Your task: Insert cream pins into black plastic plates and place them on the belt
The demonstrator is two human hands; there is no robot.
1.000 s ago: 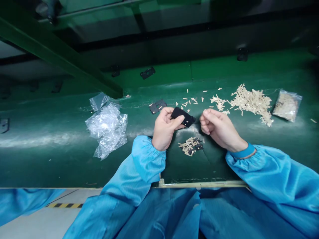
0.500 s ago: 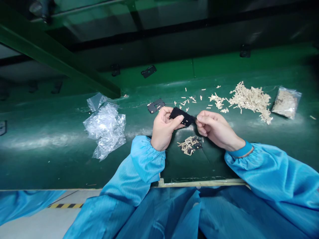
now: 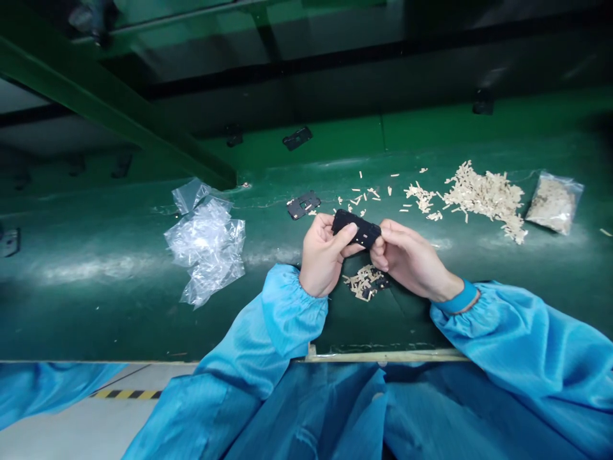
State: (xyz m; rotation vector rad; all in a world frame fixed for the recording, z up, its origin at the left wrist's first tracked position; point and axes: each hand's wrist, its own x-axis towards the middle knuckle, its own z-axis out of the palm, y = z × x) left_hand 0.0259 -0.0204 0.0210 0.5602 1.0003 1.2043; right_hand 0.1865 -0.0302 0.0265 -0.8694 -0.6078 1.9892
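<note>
A flat black plastic part (image 3: 363, 235) is tilted above the green table. My left hand (image 3: 324, 255) grips its left end, thumb on top. At its right end, the fingers of my right hand (image 3: 407, 255) pinch the edge; their tips are partly hidden. Under the hands lies a small pile of pale strips (image 3: 361, 281) mixed with small black pieces. Just behind my left hand, a second black part (image 3: 302, 204) lies flat on the table with loose strips to its right.
Clear plastic bags (image 3: 205, 246) lie at left. A large heap of pale strips (image 3: 486, 195) and a filled bag (image 3: 555, 202) are at right. More black parts (image 3: 297, 138) rest along the back. A green beam (image 3: 119, 115) slants across the upper left.
My right hand's fingers have moved in against the right end of the black part, where a thin dark piece stuck out before. The whole view has shifted slightly.
</note>
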